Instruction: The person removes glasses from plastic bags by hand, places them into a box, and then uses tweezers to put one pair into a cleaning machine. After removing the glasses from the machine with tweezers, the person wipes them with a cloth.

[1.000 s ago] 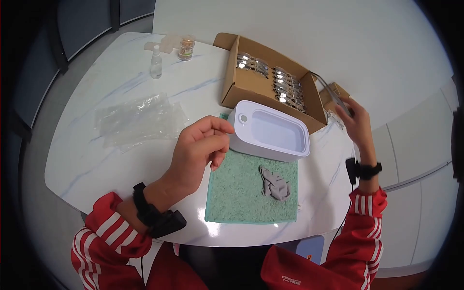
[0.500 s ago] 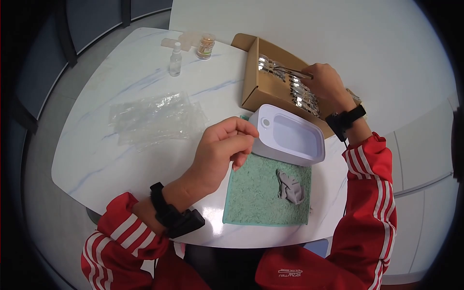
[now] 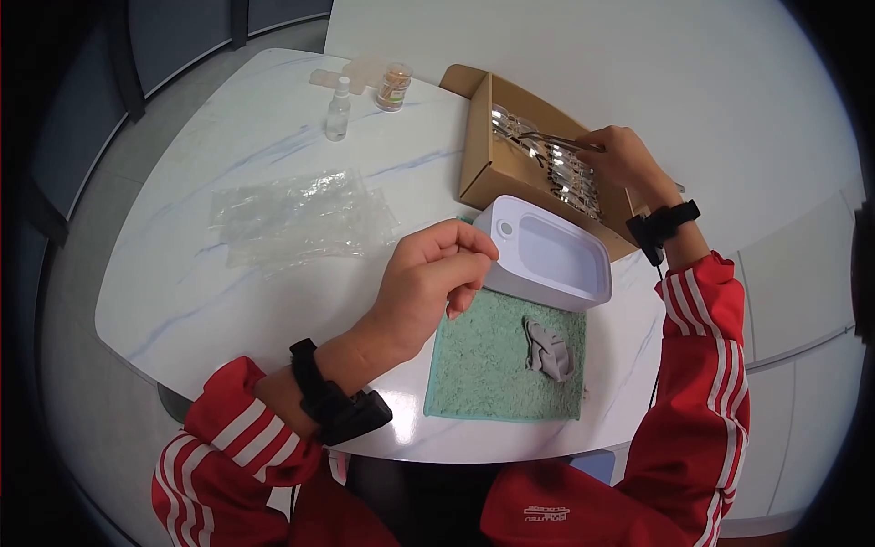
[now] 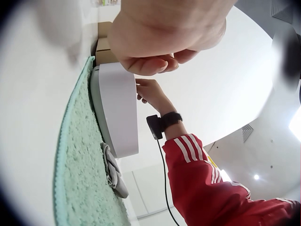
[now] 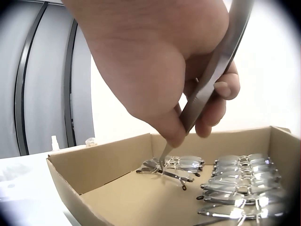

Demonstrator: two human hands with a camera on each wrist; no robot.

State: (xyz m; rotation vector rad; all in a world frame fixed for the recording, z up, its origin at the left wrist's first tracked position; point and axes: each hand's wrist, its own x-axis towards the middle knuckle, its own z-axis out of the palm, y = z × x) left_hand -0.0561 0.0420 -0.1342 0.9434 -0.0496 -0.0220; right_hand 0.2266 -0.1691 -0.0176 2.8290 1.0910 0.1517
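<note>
My right hand (image 3: 624,159) grips a pair of metal tweezers (image 5: 207,87) over the open cardboard box (image 3: 474,150). Their tips point down at rimless eyeglasses (image 5: 162,168) in the box's left row and overlap them in the right wrist view. A second row of eyeglasses (image 5: 242,179) lies to the right. My left hand (image 3: 433,283) hovers with loosely curled fingers beside the white oblong tub (image 3: 538,290), holding nothing. The tub has a round button (image 3: 505,230) at its left end and stands at the back of a green mat (image 3: 483,365).
A crumpled grey cloth (image 3: 550,351) lies on the mat. Clear plastic bags (image 3: 301,219) are spread on the left of the table. Farther back stand a spray bottle (image 3: 338,117) and a lidded jar (image 3: 394,88). The wall rises behind the box.
From right of the box, my right hand has swung left with the tweezers, over the box and down to the left row of eyeglasses. My left hand keeps its pose; the head view has shifted.
</note>
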